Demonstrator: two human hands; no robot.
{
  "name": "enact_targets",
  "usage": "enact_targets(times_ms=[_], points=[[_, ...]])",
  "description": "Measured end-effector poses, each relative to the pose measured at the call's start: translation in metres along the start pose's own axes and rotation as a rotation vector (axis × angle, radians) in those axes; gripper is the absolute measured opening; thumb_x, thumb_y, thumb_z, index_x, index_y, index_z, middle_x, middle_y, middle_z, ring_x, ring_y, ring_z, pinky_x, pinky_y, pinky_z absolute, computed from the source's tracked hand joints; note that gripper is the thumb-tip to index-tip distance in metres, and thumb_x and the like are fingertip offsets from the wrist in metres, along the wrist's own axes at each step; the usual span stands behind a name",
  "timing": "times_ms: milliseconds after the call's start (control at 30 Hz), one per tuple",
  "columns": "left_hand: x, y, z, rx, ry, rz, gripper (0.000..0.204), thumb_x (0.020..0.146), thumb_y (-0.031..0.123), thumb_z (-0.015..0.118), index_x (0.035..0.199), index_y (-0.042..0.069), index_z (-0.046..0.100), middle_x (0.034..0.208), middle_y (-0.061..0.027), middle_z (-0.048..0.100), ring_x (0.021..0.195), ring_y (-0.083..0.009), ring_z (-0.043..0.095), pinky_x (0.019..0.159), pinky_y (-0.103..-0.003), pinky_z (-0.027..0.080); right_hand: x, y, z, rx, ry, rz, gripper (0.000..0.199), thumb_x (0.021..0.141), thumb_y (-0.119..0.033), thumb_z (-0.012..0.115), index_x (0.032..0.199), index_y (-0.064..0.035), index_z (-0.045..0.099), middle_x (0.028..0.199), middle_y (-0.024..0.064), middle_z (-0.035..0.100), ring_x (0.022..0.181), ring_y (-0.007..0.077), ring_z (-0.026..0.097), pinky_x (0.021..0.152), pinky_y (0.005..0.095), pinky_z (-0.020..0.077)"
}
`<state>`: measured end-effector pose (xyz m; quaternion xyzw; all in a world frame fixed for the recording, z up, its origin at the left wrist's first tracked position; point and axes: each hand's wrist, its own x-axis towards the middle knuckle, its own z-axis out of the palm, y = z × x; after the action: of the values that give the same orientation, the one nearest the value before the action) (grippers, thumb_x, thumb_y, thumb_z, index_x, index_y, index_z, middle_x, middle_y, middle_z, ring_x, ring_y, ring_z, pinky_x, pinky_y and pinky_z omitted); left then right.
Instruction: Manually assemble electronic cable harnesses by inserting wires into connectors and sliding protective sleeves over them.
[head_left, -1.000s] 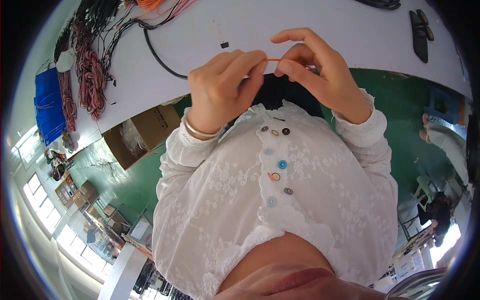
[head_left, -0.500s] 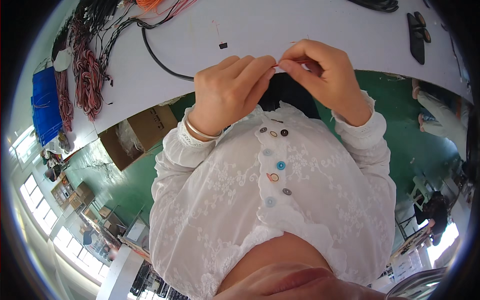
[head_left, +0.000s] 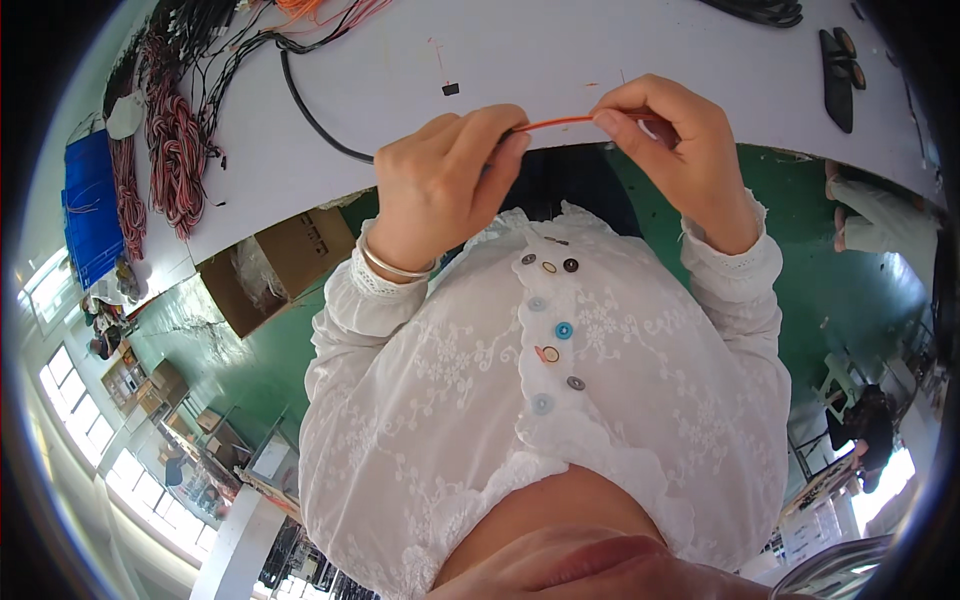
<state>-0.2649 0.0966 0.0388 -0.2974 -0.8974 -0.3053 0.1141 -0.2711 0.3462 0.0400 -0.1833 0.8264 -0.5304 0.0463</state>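
My left hand [head_left: 442, 185] and my right hand [head_left: 672, 150] are raised close together at the near edge of a white table [head_left: 560, 50]. Between their fingertips stretches a thin orange-red wire [head_left: 555, 123], each hand pinching one end. A thin bangle circles my left wrist. A black cable [head_left: 312, 115] runs across the table and ends behind my left hand. A small black connector with a fine red lead [head_left: 449, 87] lies on the table just beyond the hands.
Bundles of red and black wires [head_left: 175, 150] lie at the table's far left, beside a blue pad [head_left: 88, 205]. Two dark flat pieces [head_left: 838, 75] rest at the far right. An open cardboard box [head_left: 275, 265] stands on the green floor below.
My hands have drawn apart, so a longer length of the orange-red wire shows between them. The right hand moved right and slightly up.
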Motion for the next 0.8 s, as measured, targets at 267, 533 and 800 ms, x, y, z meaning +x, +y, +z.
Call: enact_targets(times_ms=[267, 533, 800], points=[[0.001, -0.002, 0.002, -0.003, 0.020, -0.004, 0.008, 0.089, 0.002, 0.072, 0.096, 0.003, 0.071, 0.078, -0.0084, 0.071, 0.063, -0.0237, 0.067, 0.055, -0.030, 0.050, 0.000, 0.007, 0.010, 0.208, -0.077, 0.066, 0.014, 0.101, -0.013, 0.063, 0.102, 0.0003, 0.067, 0.080, 0.0016, 0.062, 0.069, 0.0075, 0.052, 0.066, 0.0224, 0.0429], [-0.002, -0.011, 0.013, 0.083, 0.106, 0.075, 0.009, 0.086, 0.009, 0.073, 0.094, 0.012, 0.069, 0.068, 0.0006, 0.062, 0.053, -0.0160, 0.057, 0.045, -0.030, 0.042, -0.003, 0.014, 0.004, 0.094, -0.028, 0.009, 0.009, 0.101, -0.008, 0.062, 0.100, 0.0002, 0.066, 0.082, 0.0006, 0.062, 0.070, 0.0068, 0.053, 0.064, 0.0214, 0.0427], [0.004, -0.001, 0.021, 0.060, 0.112, 0.115, 0.009, 0.086, 0.009, 0.073, 0.094, 0.012, 0.069, 0.066, 0.0014, 0.060, 0.052, -0.0160, 0.055, 0.045, -0.030, 0.042, 0.006, 0.003, 0.019, 0.211, -0.025, -0.009, 0.010, 0.101, -0.009, 0.064, 0.102, -0.0007, 0.068, 0.085, 0.0016, 0.066, 0.072, 0.0074, 0.057, 0.067, 0.0215, 0.0456]])
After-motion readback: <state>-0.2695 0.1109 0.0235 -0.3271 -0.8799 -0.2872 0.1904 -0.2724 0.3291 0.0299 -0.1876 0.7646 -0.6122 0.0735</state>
